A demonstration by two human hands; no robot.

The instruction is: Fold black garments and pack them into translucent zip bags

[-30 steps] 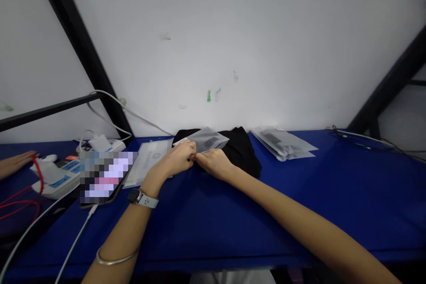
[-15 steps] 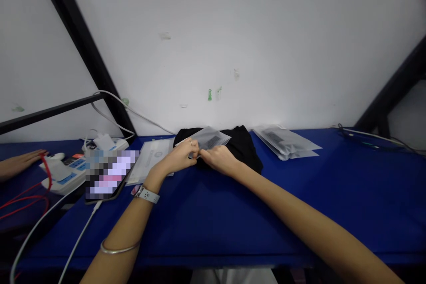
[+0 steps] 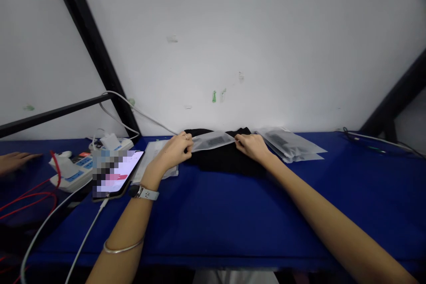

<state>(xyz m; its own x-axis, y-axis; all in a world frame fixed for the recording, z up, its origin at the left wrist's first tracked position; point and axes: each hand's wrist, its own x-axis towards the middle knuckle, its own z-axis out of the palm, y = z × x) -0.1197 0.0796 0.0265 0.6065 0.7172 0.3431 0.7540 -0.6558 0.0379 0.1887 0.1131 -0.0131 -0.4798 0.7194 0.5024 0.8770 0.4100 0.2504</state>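
Note:
A frosted plastic bag (image 3: pixel 213 140) with a dark printed patch is stretched between my two hands. My left hand (image 3: pixel 176 148) is closed on its left end. The right end is pinched by my right hand (image 3: pixel 252 145). Beneath and behind the bag lies a folded black cloth (image 3: pixel 226 162), close to the wall; its garment kind cannot be made out. Other frosted bags (image 3: pixel 289 144) lie stacked just right of the cloth. To the left, partly behind my left wrist, is another flat frosted bag (image 3: pixel 151 153).
A phone (image 3: pixel 118 175) on a charging cable lies left on the blue table (image 3: pixel 233 217), beside a power strip (image 3: pixel 75 177) with plugs. Red cable (image 3: pixel 56 171) loops at the far left, near another person's hand (image 3: pixel 20 159). Thin cables (image 3: pixel 376 144) run along the back right.
My hands were close together at the bag's near edge. The right hand has moved right and the left slightly left, drawing the bag's edge out straight between them.

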